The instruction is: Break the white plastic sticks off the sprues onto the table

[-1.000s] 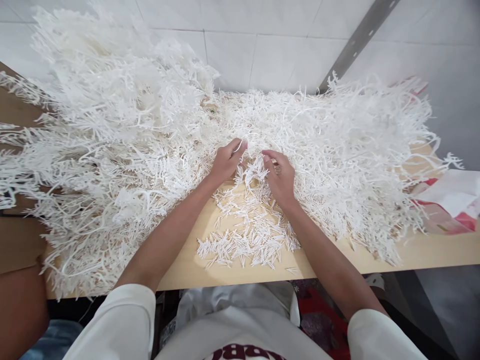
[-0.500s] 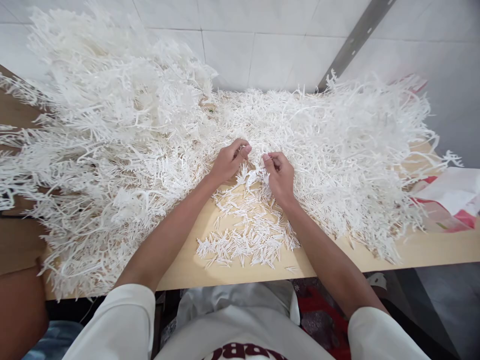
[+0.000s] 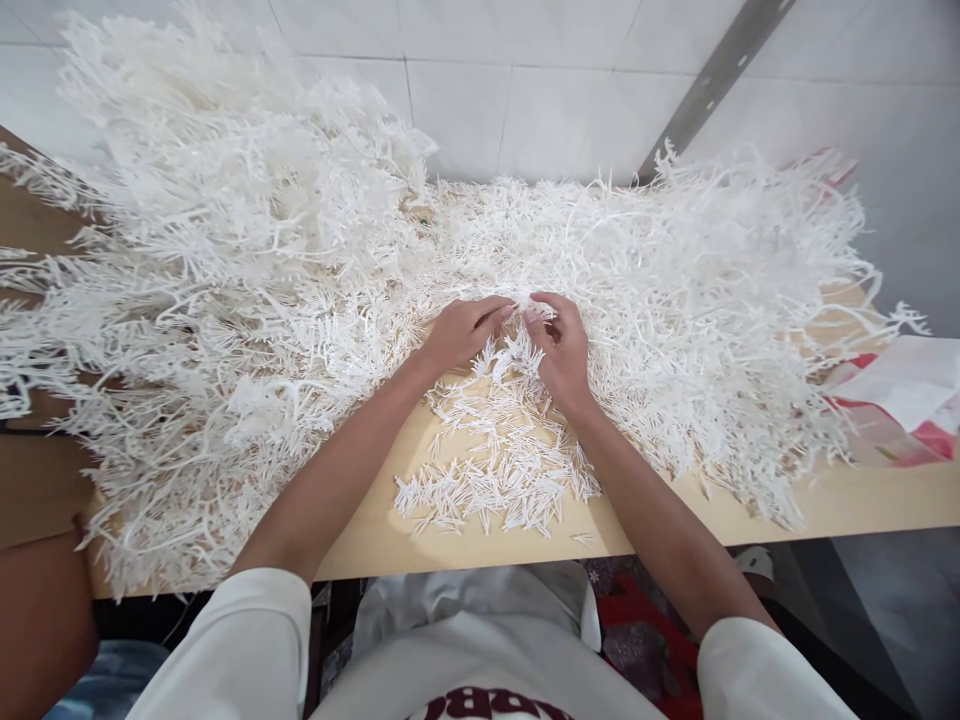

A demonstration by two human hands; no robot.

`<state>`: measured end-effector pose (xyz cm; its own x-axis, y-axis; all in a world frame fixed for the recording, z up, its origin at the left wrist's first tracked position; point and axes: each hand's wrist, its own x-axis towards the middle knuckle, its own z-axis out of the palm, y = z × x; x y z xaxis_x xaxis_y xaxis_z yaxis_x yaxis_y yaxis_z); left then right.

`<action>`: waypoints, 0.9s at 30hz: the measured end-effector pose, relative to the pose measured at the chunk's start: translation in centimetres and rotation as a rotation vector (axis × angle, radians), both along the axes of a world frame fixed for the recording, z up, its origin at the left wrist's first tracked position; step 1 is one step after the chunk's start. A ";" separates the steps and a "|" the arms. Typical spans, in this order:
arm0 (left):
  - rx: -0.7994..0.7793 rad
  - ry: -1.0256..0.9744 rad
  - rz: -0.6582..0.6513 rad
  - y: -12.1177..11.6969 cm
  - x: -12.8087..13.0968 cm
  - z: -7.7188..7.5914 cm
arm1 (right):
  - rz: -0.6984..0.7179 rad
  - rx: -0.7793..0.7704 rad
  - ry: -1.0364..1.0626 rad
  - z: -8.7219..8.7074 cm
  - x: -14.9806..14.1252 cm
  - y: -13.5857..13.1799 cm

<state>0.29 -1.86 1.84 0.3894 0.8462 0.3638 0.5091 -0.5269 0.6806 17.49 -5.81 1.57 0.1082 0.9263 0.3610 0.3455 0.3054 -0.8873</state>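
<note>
My left hand (image 3: 471, 330) is at the middle of the table, thumb and forefinger closed together at a white branched plastic piece (image 3: 543, 312). Facing it, my right hand (image 3: 561, 345) pinches the same piece between thumb and bent fingers. The fingertips nearly meet, so much of the piece is hidden. Just below them lies a small clump of branched white bits (image 3: 517, 352). Nearer to me, short white sticks (image 3: 495, 490) are scattered over the wooden table (image 3: 367, 545).
A tall heap of white branched strands (image 3: 247, 200) rises on the left, and another heap (image 3: 697, 300) spreads on the right. A red and white plastic bag (image 3: 900, 400) lies at the right end. Behind stands a tiled wall (image 3: 465, 110). Another person's arm (image 3: 45, 620) shows at lower left.
My left hand has moved slightly right and its fingers have straightened, bringing its tips close to my right hand. My right hand has stayed nearly in place, its fingers shifting a little.
</note>
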 end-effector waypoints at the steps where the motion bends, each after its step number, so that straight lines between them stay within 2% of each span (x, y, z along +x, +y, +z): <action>1: 0.000 0.014 -0.015 -0.1 0.0 0.0 | 0.005 -0.017 0.032 0.0 0.0 0.0; 3: 0.004 0.013 -0.010 -0.1 0.0 0.0 | 0.013 -0.039 0.086 0.0 0.1 0.0; 6: -0.006 -0.069 0.074 0.0 0.0 -0.2 | -0.029 -0.008 0.080 -0.1 0.1 0.0; 9: -0.024 -0.206 0.245 0.3 -0.1 -0.5 | -0.096 0.027 0.062 -0.2 0.1 -0.1; 12: 0.076 -0.263 0.443 0.4 -0.1 -0.7 | -0.111 0.015 0.073 -0.4 0.1 -0.1; 14: 0.148 -0.262 0.522 0.2 -0.2 -0.6 | -0.100 -0.002 0.054 -0.6 0.1 0.0; 16: 0.170 -0.258 0.532 -0.1 -0.5 -0.3 | -0.111 0.013 0.020 -0.6 0.2 0.1; 21: 0.192 -0.219 0.462 -0.3 -1.2 0.6 | -0.184 0.131 -0.066 -0.6 0.5 0.4; 27: 0.381 -0.247 0.635 0.7 -0.8 0.0 | -0.191 0.196 -0.042 -0.1 0.4 0.1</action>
